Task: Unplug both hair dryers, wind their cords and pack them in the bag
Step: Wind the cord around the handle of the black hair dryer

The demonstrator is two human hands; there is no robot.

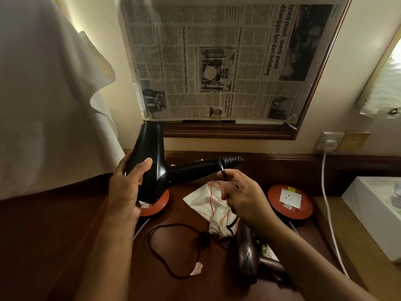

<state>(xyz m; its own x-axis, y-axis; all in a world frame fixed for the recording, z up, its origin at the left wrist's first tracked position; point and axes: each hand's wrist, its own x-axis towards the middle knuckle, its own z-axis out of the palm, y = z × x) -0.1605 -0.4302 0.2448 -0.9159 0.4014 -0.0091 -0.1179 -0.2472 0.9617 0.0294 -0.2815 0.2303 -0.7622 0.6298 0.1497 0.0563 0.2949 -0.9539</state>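
The left hand (128, 183) is gripping the barrel of the black hair dryer (152, 168), thumb curled over its side, holding it above the bench (65, 235) at centre left of the frame with its handle pointing right. The right hand (245, 196) is pinching the black cord (224, 172) just below the ribbed collar at the handle's end. Below the hands, the white drawstring bag (204, 203) is lying flat with its orange strings loose. A bronze hair dryer (247, 255) is resting at lower centre, partly under the right forearm. A loose black cord with plug (173, 253) is curling at lower centre. Two red round socket bases (290, 200) are sitting on either side of the bag.
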